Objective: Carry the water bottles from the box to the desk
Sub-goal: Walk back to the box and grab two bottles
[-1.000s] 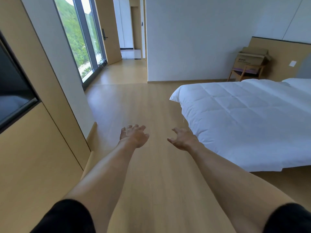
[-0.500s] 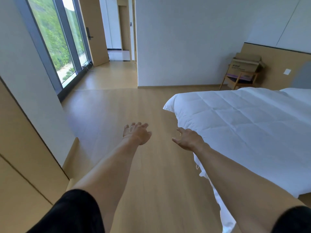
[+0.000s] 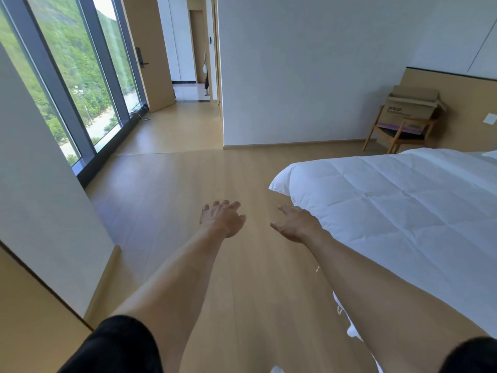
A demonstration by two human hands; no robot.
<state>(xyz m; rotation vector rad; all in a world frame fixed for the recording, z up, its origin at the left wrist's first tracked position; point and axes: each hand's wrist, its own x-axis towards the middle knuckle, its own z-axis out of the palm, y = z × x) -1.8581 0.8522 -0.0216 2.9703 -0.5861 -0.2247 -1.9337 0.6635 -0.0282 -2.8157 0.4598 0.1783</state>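
Both arms stretched forward over the floor; my left hand and right hand empty, fingers loosely spread. Cardboard box sits on chair, upper right.

The pale wood-plank floor has a smooth satin sheen. A quilted white cloth duvet looks soft and matt. The brown cardboard box is dull, resting on a wooden armchair.

A wooden chair (far corner) bears an open cardboard box.
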